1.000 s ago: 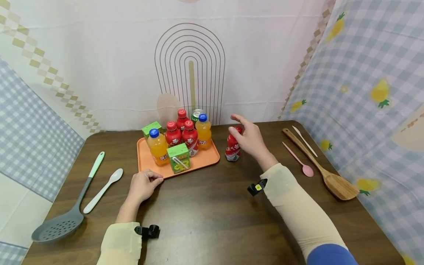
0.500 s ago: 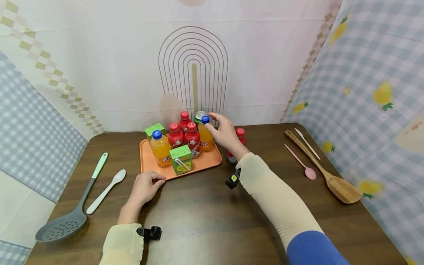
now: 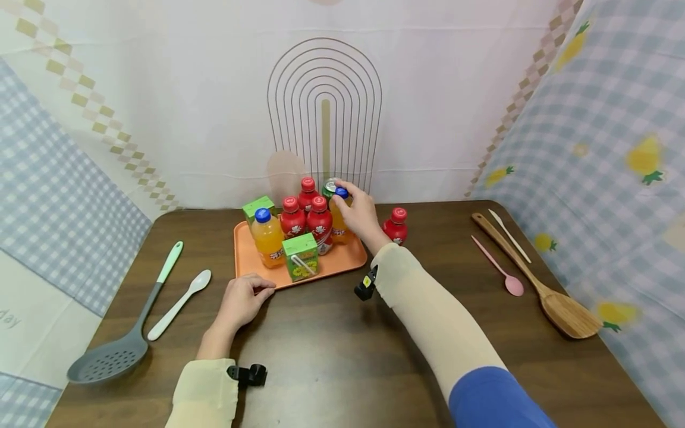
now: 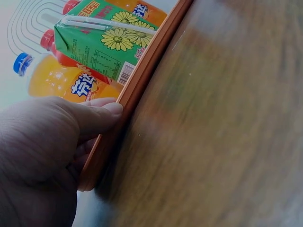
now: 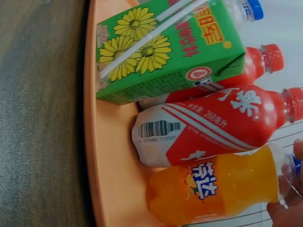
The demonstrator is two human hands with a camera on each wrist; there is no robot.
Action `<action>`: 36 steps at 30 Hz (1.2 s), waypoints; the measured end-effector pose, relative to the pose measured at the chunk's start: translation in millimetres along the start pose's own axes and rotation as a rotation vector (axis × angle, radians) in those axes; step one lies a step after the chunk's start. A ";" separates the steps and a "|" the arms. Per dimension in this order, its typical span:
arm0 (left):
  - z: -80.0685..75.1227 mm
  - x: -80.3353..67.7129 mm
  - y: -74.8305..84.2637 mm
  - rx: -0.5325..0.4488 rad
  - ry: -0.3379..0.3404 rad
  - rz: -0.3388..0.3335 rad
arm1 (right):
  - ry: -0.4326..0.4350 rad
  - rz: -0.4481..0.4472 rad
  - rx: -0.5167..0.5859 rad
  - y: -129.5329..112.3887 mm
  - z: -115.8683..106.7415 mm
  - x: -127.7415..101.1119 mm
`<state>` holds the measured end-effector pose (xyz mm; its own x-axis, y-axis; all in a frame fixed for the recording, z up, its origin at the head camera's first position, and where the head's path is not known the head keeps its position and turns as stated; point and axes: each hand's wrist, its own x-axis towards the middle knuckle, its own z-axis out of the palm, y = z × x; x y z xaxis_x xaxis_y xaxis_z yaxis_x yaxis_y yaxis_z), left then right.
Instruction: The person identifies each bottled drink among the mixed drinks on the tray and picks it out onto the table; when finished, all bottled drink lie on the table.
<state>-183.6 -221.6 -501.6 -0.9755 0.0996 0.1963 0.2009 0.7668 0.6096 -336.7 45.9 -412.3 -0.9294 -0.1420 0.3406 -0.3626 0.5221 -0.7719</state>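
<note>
Right hand at the far right corner of the orange tray, fingers curled round the neck of an orange drink bottle, just under its blue cap. Left hand at the near edge of the tray, thumb pressed on the rim, remaining fingers folded beneath. Bottle upright on the tray, touching a red bottle to its left; green juice carton nearer, lone red bottle off the tray to the right on the tabletop.

Bottle judged small, full and fairly light; plastic wall smooth and slightly yielding, label possibly slick. Firmest hold likely at the neck or the waist, not the cap.

Lower body of the bottle hidden behind the hand in the head view; can behind it largely covered; fingertips cut off at the edge of the right wrist view.
</note>
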 end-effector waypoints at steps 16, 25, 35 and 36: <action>-3.3 1.0 2.7 0.004 0.004 -0.010 | 0.040 -0.027 -0.002 -2.3 -5.2 -17.3; -2.2 -1.8 0.2 -0.004 0.009 -0.016 | 0.054 -0.039 -0.011 -4.8 -4.3 -32.0; -1.3 -0.9 0.8 0.000 0.007 -0.010 | 0.027 -0.048 -0.007 -6.3 -9.9 -43.6; -1.1 -0.7 0.9 0.000 0.008 -0.008 | 0.023 -0.046 -0.007 -6.7 -10.7 -45.0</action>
<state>-182.6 -221.7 -500.3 -0.9763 0.0888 0.1972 0.1932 0.7675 0.6113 -291.7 57.8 -416.7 -0.9098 -0.1471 0.3881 -0.4048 0.5210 -0.7515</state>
